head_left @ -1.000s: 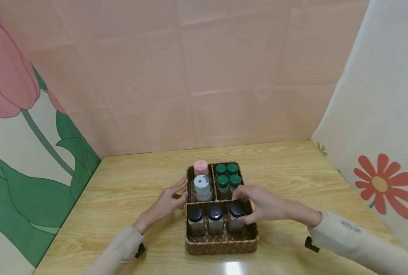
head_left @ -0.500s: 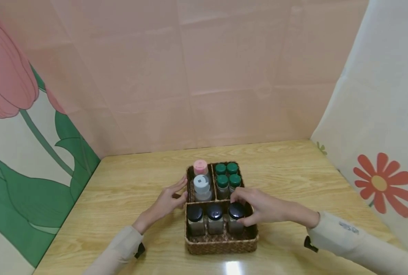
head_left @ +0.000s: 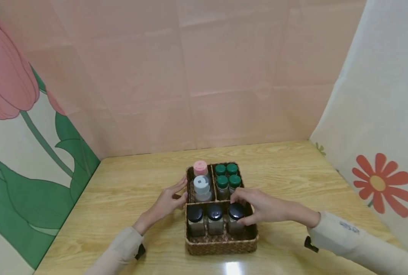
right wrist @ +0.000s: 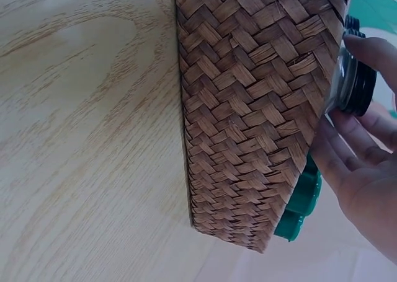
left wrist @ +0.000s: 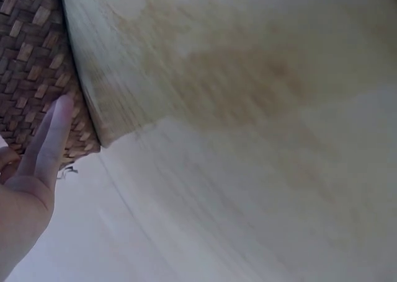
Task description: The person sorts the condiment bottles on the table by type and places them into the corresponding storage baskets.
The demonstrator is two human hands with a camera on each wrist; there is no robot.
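A woven basket point(head_left: 222, 247) with three compartments stands on the wooden table. In its front compartment is a row of three black-lidded jars; my right hand point(head_left: 263, 206) pinches the rightmost jar point(head_left: 236, 219) near its lid, thumb in front and fingers behind. The right wrist view shows the same black lid point(right wrist: 362, 87) between thumb and fingers above the rim. Against the basket's left wall rests my left hand point(head_left: 166, 202), its fingers extended; the left wrist view shows straight fingers point(left wrist: 57, 133) touching the weave. The other jars point(head_left: 215, 219) point(head_left: 195, 221) stand upright beside the held one.
The back right compartment holds several green-capped shakers point(head_left: 222, 181). At back left are a pink-capped bottle point(head_left: 200, 166) and a white-capped bottle point(head_left: 202, 185). Wooden table surface point(head_left: 128, 191) surrounds the basket. A pink sheet point(head_left: 190, 76) hangs behind, with floral sheets at both sides.
My right hand has shifted very slightly down and left at the rightmost jar, still pinching it. The left hand and the basket stay in place.
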